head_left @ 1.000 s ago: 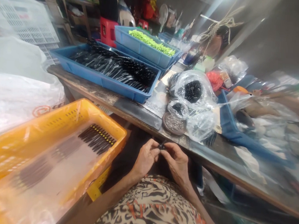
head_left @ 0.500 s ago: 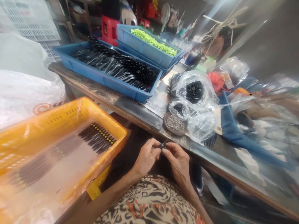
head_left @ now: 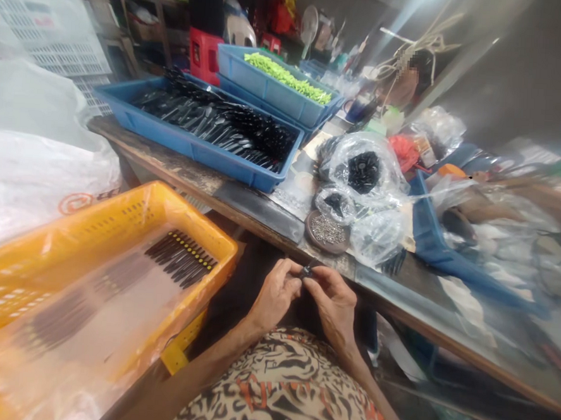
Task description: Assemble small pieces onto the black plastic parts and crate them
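Note:
Pinched between my two hands, in front of my lap, is a small black part (head_left: 307, 272); its exact kind is too small to make out. My left hand (head_left: 280, 292) is closed, thumb and fingertips on the part's left side. From the other side my right hand (head_left: 334, 300) grips it with thumb and forefinger. Just beyond the hands, at the table's edge, sits a round brown dish (head_left: 327, 232) of small metal pins or screws. Behind it are clear plastic bags (head_left: 374, 235) and an open bag with black parts (head_left: 363, 171) inside.
A yellow crate (head_left: 167, 197) at my left holds rows of dark slim pieces with yellow dots (head_left: 183, 255). On the wooden table are a blue tray (head_left: 193, 147) of black pieces and another blue tray (head_left: 273, 89) of green pieces. Another person (head_left: 406, 84) is at the far side.
Both hands stay in nearly the same place on the small black part, with only slight finger movement. The view has shifted very slightly.

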Tool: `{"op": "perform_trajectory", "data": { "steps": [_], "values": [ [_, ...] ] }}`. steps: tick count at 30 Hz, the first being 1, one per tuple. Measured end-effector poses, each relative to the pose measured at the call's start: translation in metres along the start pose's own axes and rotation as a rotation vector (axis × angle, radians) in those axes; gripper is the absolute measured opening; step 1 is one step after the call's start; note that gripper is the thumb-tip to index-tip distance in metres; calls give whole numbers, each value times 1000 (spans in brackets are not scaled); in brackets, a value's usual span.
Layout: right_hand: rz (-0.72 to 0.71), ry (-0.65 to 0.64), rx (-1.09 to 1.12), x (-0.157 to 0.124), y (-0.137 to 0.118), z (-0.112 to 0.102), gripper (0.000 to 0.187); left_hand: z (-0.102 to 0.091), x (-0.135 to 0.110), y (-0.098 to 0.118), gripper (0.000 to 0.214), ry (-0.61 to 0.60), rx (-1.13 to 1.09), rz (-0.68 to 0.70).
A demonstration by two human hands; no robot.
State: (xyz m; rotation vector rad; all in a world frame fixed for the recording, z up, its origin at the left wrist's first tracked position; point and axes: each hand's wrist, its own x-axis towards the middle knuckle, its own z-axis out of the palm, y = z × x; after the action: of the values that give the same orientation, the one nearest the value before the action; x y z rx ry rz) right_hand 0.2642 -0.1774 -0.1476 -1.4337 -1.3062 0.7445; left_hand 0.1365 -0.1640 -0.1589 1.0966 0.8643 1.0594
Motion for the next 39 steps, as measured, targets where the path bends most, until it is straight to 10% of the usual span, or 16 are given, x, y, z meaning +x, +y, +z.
{"op": "perform_trajectory", "data": {
  "steps": [39],
  "values": [
    [38, -143, -128, 2, -5, -1, 31, -2, 5, -11, 13, 1, 110, 74]
  ]
}}
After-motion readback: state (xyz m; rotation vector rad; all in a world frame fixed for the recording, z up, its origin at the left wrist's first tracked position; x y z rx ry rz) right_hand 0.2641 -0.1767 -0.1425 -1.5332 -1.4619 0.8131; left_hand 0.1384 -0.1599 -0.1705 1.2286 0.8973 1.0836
